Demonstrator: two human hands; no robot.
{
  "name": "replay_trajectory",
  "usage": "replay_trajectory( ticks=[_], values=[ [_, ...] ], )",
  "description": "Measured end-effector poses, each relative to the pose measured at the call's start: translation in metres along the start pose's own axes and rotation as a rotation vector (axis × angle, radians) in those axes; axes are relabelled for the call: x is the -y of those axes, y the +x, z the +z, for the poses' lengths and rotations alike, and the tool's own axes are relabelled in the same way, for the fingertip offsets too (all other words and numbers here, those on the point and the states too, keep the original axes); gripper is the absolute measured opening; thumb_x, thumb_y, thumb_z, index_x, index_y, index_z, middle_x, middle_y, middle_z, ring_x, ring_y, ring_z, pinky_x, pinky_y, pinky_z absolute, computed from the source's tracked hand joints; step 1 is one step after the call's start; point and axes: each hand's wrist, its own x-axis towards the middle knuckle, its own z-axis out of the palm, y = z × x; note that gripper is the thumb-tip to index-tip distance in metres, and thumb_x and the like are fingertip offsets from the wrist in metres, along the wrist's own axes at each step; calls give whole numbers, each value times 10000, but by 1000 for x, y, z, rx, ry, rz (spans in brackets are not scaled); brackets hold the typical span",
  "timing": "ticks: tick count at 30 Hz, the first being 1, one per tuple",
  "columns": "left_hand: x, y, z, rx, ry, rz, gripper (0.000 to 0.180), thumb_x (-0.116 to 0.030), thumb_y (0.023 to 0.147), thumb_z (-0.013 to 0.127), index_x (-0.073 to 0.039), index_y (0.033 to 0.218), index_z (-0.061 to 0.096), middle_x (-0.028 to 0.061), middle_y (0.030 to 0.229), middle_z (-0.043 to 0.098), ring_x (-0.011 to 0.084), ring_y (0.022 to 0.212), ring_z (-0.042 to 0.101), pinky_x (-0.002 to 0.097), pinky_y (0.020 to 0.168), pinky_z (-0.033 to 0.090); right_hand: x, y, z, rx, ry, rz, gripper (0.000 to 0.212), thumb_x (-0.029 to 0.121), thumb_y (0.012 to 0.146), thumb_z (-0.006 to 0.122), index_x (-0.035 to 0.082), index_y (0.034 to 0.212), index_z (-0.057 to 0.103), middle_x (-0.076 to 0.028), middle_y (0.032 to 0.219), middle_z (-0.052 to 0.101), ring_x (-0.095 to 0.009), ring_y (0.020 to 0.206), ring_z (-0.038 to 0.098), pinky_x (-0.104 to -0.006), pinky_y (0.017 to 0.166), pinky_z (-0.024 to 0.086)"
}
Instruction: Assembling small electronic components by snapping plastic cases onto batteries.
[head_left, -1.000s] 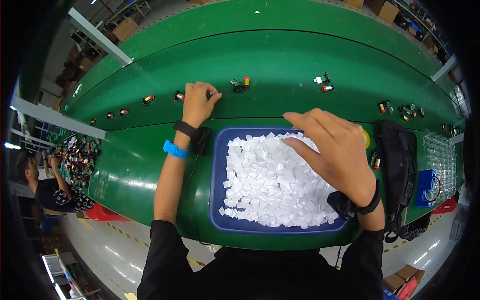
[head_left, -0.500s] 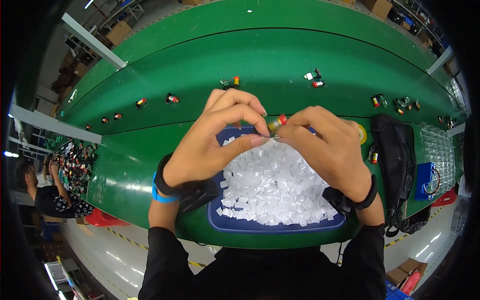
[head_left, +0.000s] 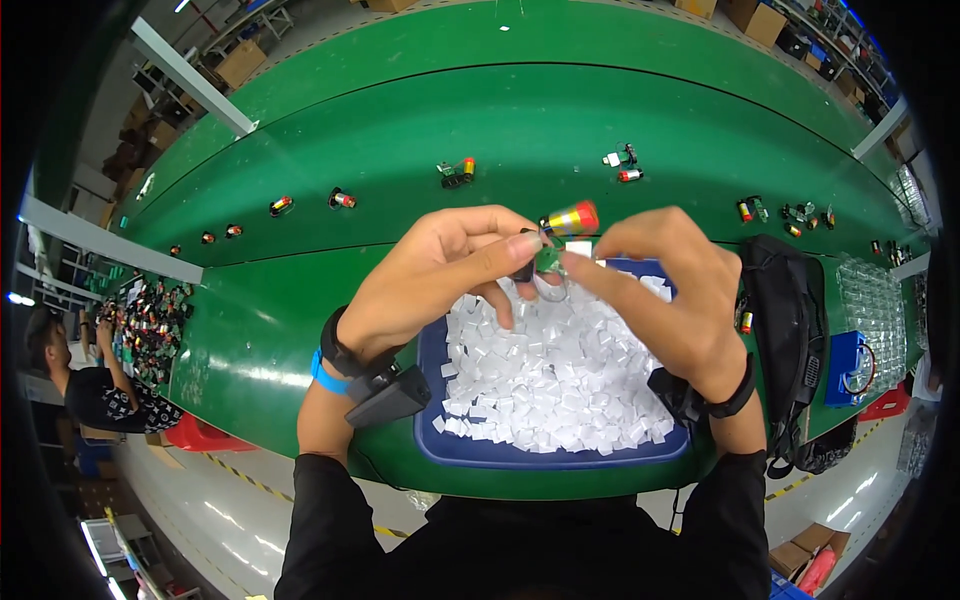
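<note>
My left hand pinches a small electronic assembly above the tray. It has a green circuit board, a black part and a red-and-yellow battery cell sticking up on the far side. My right hand is close against the board from the right, thumb and index finger curled around a small white square. The fingertip contact there is partly hidden. Below both hands lies a blue tray, filled with loose white squares.
On the green table, battery assemblies lie spaced out beyond my hands. At right are a black bag, clear plastic trays and a blue box. Far left, a person works beside a heap of assemblies.
The battery has swung up and right, and the green board now shows between my hands. My left hand has turned, its thumb now on top. My right fingers have shifted.
</note>
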Motion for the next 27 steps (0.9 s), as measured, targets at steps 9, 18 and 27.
replay_trajectory(
  ticks=[9,18,27],
  values=[
    [16,8,17,-192,186,319,239,-116,949,649,20,1135,589,73,1043,630,125,877,623,275,659,569,-1,-4,9,48,368,478,229,-22,779,773,11,975,660,-81,922,674,-173,791,669,-239,576,560],
    [14,6,22,-220,221,288,218,-114,945,656,2,1121,598,36,932,587,90,860,591,243,619,549,-5,-7,8,48,269,420,208,-18,754,782,19,904,643,-81,885,664,-187,761,638,-260,554,516],
    [13,10,18,-325,315,306,199,-122,953,641,-1,1106,605,22,907,568,78,828,568,224,607,525,-2,2,-11,127,212,329,204,14,729,765,43,892,645,-75,861,628,-241,769,596,-333,646,483]
  ],
)
